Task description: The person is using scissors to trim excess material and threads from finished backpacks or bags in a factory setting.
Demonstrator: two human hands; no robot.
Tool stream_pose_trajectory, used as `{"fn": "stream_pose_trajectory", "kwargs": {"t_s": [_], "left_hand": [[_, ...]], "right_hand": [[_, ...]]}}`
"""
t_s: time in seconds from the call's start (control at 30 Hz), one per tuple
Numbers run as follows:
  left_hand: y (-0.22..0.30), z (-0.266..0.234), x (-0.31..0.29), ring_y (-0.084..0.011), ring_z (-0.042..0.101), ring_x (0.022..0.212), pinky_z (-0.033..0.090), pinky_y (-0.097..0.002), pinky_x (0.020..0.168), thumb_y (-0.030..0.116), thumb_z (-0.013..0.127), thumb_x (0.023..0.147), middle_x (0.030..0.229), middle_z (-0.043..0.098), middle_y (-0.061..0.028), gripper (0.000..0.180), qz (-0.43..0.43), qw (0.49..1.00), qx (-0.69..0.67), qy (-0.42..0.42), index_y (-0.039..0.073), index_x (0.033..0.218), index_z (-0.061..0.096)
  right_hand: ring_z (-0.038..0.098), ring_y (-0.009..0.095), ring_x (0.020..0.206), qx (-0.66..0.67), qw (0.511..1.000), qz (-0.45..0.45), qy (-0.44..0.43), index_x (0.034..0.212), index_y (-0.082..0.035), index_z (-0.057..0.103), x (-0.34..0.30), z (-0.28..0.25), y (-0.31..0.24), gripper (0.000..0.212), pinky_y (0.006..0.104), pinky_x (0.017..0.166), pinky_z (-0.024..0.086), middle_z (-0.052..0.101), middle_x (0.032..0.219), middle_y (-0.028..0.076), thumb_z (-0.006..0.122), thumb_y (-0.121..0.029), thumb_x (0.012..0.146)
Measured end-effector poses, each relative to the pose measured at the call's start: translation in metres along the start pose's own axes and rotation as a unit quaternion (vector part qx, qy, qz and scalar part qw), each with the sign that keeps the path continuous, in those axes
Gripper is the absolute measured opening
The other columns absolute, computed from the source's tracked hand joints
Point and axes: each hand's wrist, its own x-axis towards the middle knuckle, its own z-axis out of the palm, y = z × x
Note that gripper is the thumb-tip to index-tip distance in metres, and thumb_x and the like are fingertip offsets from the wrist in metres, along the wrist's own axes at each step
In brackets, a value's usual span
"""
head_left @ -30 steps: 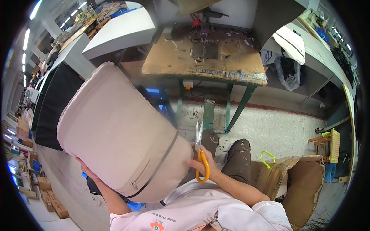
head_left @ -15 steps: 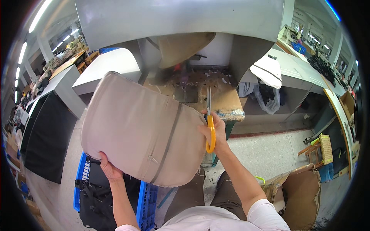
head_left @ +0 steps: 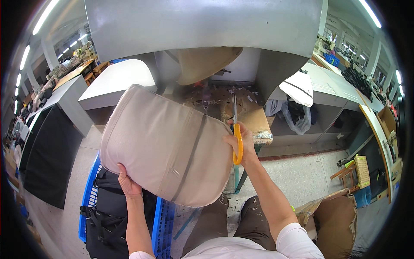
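Observation:
A large beige-grey fabric panel [head_left: 148,134] with rounded corners hangs tilted in front of me, a dark strip and a zipper running across it. My left hand [head_left: 129,182] is closed on its lower left edge, thumb on the near face and the other fingers hidden behind. At the right edge, my right hand [head_left: 245,144] pinches the panel while also carrying a pair of scissors [head_left: 237,140] with orange handles. The scissor blades point away from me and lie close together, touching no fabric.
Beyond the panel stands a grey metal hood [head_left: 202,26] over a worn, scrap-littered bench [head_left: 252,118]. Below left, a blue plastic crate [head_left: 163,224] holds black bags [head_left: 105,207]. A cardboard box [head_left: 334,216] is at the lower right, near a small wooden stool [head_left: 360,172].
The panel has shifted slightly right and levelled a little, with my left hand moving right along with it. The scissors remain in my right hand.

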Motion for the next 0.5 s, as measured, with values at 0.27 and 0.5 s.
{"fn": "stream_pose_trajectory", "kwargs": {"t_s": [0.27, 0.5], "left_hand": [[-0.004, 0.002, 0.009, -0.0278, 0.052, 0.117, 0.041, -0.0444, 0.102, 0.033, 0.061, 0.09, 0.128, 0.054, -0.0119, 0.052, -0.006, 1.0, -0.004, -0.015, 0.001, 0.129, 0.047], [-0.012, -0.001, 0.01, -0.0277, 0.052, 0.117, 0.042, -0.0441, 0.102, 0.032, 0.061, 0.09, 0.128, 0.054, -0.0124, 0.052, -0.03, 0.999, -0.013, -0.026, 0.001, 0.129, 0.047]], "right_hand": [[0.053, 0.008, 0.064, -0.007, 1.0, 0.006, 0.008, 0.111, -0.005, 0.054, 0.005, -0.002, -0.003, 0.047, 0.0219, 0.058, 0.042, 0.053, 0.076, -0.001, 0.063, 0.01, 0.067], [0.052, 0.008, 0.061, -0.025, 0.999, -0.01, 0.02, 0.112, -0.005, 0.054, -0.003, -0.013, -0.002, 0.047, 0.022, 0.056, 0.042, 0.053, 0.072, -0.001, 0.064, 0.009, 0.069]]}}
